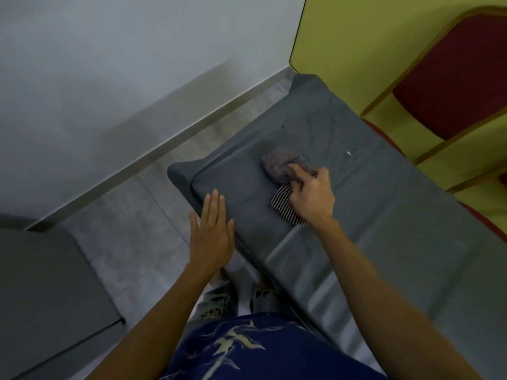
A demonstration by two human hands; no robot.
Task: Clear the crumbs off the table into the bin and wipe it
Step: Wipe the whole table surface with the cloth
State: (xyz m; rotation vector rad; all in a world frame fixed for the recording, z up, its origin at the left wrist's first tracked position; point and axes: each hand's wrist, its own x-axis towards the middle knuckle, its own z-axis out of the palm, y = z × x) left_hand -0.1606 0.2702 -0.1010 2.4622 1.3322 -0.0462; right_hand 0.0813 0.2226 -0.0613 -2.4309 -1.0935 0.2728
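**Right grip presses one cloth to the grey tabletop**

Right grip (pixel 311 197) is closed down on one cloth (pixel 284 168), the index finger stretched forward over its fuzzy grey part and the other fingers curled around it. One striped black-and-white section of that cloth sticks out from under the palm toward the near edge. Left grip (pixel 212 231) lies open and flat, its fingers together and straight, with the fingertips over the near-left edge of the tabletop (pixel 384 229) and the palm hanging past that edge above the floor (pixel 131 242).

One grey covering spans the whole tabletop. The cloth sits on it near the far-left end, well apart from the left grip. Faint specks and smears show on the covering beyond the cloth, too small to count, and one small pale bit (pixel 348 153) lies to the right of the cloth, apart from it.

Two red-cushioned chairs (pixel 450 86) with golden frames stand at the far side of the tabletop. One grey box-like object (pixel 46 292) stands on the floor at the left; whether it is the bin cannot be told.
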